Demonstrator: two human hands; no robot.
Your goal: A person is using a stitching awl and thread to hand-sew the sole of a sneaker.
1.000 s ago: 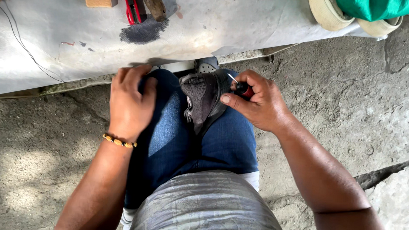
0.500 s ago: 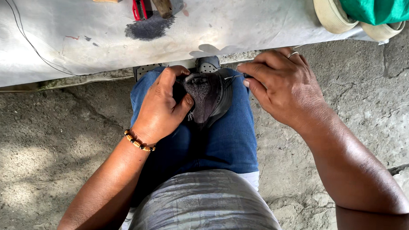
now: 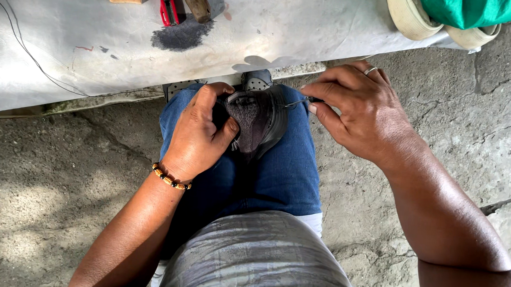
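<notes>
Both hands (image 3: pixel 201 132) work a shoe (image 3: pixel 256 118) (dark, knee-held).

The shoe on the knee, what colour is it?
Dark grey to black, seen in the head view: the shoe, gripped by the left hand.

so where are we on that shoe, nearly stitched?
Done: can't judge finished stitches, the seam is hidden. In hand: the left hand pins the dark shoe on the knee, and the right hand draws a thin needle or thread out of its side. Left: unclear, but work is under way.
</notes>
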